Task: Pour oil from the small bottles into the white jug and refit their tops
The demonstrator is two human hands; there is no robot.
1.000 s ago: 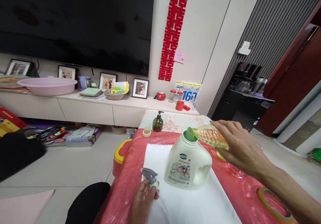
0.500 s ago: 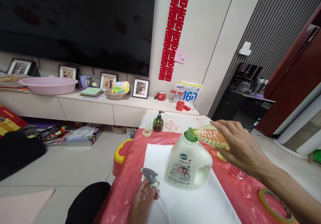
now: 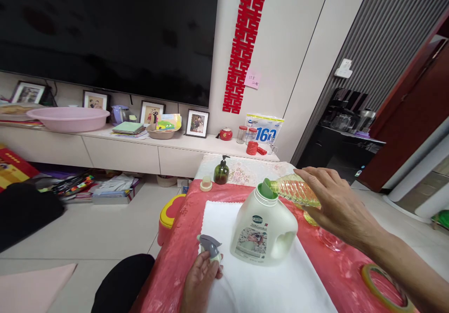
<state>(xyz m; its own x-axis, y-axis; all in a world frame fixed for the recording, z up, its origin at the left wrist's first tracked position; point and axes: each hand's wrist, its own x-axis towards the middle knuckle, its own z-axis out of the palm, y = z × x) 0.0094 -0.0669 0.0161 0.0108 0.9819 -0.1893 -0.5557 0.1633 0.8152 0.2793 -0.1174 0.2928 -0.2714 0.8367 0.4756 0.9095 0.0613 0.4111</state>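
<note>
R hand (image 3: 338,207) tips ribbed clear bottle (image 3: 294,189) into jug (image 3: 264,229)

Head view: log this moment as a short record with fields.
Right hand: holds clear bottle of yellow liquid, tipped, neck in green funnel
Funnel: sits in white jug mouth
Jug: upright on white cloth over red table cover
Left hand: grips grey spray head, beside jug
Further back: green pump bottle
</note>
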